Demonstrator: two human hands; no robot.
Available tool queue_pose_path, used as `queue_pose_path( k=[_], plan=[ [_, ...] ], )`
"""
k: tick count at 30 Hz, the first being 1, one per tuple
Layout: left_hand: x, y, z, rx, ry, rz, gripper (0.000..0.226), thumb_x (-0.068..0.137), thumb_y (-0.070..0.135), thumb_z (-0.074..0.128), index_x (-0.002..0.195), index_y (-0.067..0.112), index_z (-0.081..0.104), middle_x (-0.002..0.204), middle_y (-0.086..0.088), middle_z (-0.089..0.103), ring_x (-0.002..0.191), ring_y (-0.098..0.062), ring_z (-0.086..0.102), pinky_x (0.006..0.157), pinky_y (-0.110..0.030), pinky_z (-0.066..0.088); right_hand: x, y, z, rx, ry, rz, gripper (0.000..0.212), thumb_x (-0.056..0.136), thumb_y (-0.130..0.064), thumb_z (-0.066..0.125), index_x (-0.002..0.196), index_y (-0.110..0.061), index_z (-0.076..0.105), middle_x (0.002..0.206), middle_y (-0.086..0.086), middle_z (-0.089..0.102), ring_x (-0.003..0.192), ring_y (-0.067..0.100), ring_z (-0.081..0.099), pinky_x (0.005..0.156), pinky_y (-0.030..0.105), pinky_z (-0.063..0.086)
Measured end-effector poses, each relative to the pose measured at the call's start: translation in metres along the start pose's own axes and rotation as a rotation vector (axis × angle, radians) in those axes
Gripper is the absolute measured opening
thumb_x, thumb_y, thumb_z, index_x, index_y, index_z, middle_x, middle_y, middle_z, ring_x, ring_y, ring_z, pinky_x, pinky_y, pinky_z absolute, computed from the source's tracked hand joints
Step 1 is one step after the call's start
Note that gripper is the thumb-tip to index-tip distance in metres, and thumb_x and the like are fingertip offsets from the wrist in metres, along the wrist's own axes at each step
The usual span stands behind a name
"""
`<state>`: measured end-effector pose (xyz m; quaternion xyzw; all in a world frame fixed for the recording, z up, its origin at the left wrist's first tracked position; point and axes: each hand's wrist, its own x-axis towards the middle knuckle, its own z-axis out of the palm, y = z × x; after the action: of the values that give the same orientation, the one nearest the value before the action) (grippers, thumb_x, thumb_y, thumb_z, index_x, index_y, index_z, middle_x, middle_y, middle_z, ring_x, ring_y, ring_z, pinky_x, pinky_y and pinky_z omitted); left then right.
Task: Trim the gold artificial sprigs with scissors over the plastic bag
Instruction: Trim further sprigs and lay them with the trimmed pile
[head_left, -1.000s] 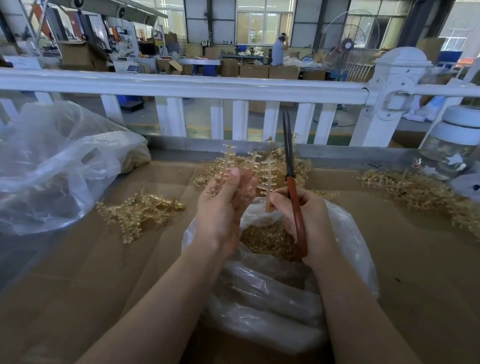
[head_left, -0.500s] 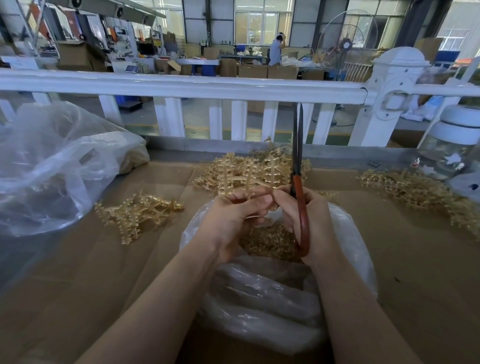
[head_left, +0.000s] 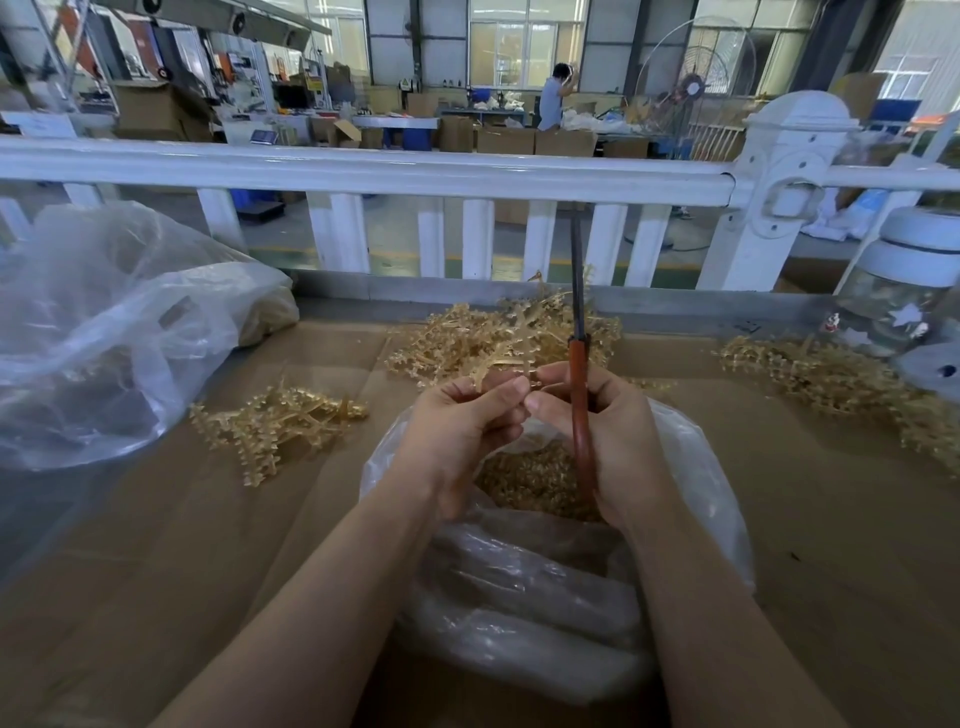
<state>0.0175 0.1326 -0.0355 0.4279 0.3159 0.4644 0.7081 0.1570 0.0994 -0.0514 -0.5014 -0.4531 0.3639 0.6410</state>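
1. You are holding a thin gold plastic sprig (head_left: 501, 364) between both hands, above the mouth of the crumpled clear plastic bag (head_left: 696, 467) lying on the brown cardboard worktop (head_left: 156, 545).
2. Your left hand (head_left: 457, 431) is pinching the sprig's stem, with the thumb and forefinger closed tight on it and the other fingers curled underneath.
3. Your right hand (head_left: 608, 431) is wrapping round the orange-handled scissors (head_left: 579, 395), and its fingertips are also touching the sprig's end beside your left thumb.
4. The dark blades are pointing up and away from you and are looking closed; nothing is sitting between them yet.
5. To trim well, you are probably needing to free your right fingertips, open the blades and bring the cut point directly over the bag's opening, so offcuts are dropping onto the gold trimmings (head_left: 530, 478) already inside.
6. Keep your left fingers clear of the blades.
7. More sprigs are waiting in loose gold heaps behind your hands (head_left: 457, 338), to the left (head_left: 275, 421) and to the right (head_left: 831, 374).
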Motion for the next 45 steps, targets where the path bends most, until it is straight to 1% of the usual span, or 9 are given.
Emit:
queue_pose_path(
  k=[5,12,17,20,24,30,32,35,45],
  plan=[
    [-0.001,0.006,-0.003,0.025,-0.09,-0.052,0.008,0.073,0.017,0.073,0.071,0.009,0.076,0.066,-0.007,0.069,0.056,-0.009,0.066,0.054,-0.019,0.054,-0.001,0.0,0.0,0.041,-0.011,-0.007,0.023,0.074,-0.015,0.085,0.094,-0.019,0.073,0.081,0.001,0.071,0.081,0.022,0.069,0.083,0.046,0.058],
    [-0.001,0.002,-0.003,0.037,-0.109,-0.017,0.01,0.075,0.02,0.072,0.07,0.012,0.076,0.067,-0.005,0.071,0.06,-0.008,0.068,0.057,-0.019,0.055,0.0,-0.001,-0.002,-0.037,0.044,-0.064,0.039,0.059,-0.04,0.084,0.091,-0.022,0.071,0.075,-0.011,0.069,0.071,0.006,0.066,0.069,0.026,0.054],
    [0.0,0.002,-0.007,-0.023,-0.149,-0.029,0.007,0.072,0.013,0.073,0.074,0.013,0.08,0.073,-0.006,0.074,0.066,-0.01,0.072,0.06,-0.019,0.057,0.004,0.005,-0.003,-0.089,0.053,-0.102,0.019,0.078,-0.022,0.085,0.09,-0.022,0.07,0.071,-0.013,0.069,0.067,0.003,0.065,0.066,0.024,0.052],
    [0.002,0.003,-0.007,-0.065,-0.147,-0.032,0.014,0.07,0.008,0.074,0.082,0.01,0.081,0.077,-0.009,0.075,0.069,-0.011,0.073,0.061,-0.019,0.058,0.005,0.006,-0.003,-0.107,0.073,-0.103,0.017,0.079,-0.024,0.084,0.09,-0.021,0.071,0.074,-0.01,0.072,0.071,0.005,0.068,0.07,0.027,0.054],
    [0.004,0.004,-0.009,-0.132,-0.064,0.023,0.011,0.069,0.01,0.074,0.078,0.013,0.08,0.081,-0.007,0.076,0.073,-0.011,0.073,0.067,-0.019,0.058,0.004,0.006,-0.004,-0.246,0.11,-0.121,0.034,0.073,-0.048,0.084,0.093,-0.023,0.074,0.085,-0.009,0.075,0.085,0.008,0.071,0.081,0.033,0.055],
    [0.006,0.007,-0.013,-0.186,0.014,0.108,0.008,0.07,0.012,0.073,0.073,0.015,0.079,0.078,-0.002,0.075,0.075,-0.012,0.073,0.072,-0.02,0.059,0.002,0.009,-0.008,-0.549,0.105,-0.138,0.057,0.061,-0.087,0.058,0.088,-0.037,0.061,0.084,-0.027,0.067,0.079,-0.008,0.062,0.065,0.02,0.042],
    [0.008,0.007,-0.015,-0.207,0.039,0.118,0.008,0.069,0.01,0.073,0.076,0.013,0.077,0.079,-0.003,0.075,0.075,-0.013,0.073,0.07,-0.02,0.059,0.003,0.011,-0.009,-0.646,0.091,-0.127,0.065,0.058,-0.092,0.052,0.094,-0.037,0.06,0.085,-0.022,0.067,0.081,-0.008,0.061,0.068,0.02,0.044],
    [0.009,0.008,-0.016,-0.218,0.056,0.127,0.013,0.07,0.008,0.073,0.083,0.009,0.072,0.08,-0.005,0.074,0.074,-0.013,0.073,0.069,-0.02,0.059,0.003,0.014,-0.01,-0.727,0.049,-0.141,0.074,0.06,-0.093,0.049,0.102,-0.033,0.061,0.09,-0.017,0.067,0.086,0.0,0.061,0.074,0.029,0.05],
    [0.008,0.008,-0.016,-0.123,0.07,0.279,0.008,0.077,0.002,0.067,0.073,0.008,0.069,0.072,-0.004,0.069,0.067,-0.012,0.067,0.072,-0.021,0.059,-0.001,0.012,-0.008,-0.882,-0.023,-0.25,0.066,0.066,-0.09,0.052,0.104,-0.037,0.059,0.086,-0.024,0.06,0.08,-0.005,0.057,0.063,0.014,0.042]
  ],
)
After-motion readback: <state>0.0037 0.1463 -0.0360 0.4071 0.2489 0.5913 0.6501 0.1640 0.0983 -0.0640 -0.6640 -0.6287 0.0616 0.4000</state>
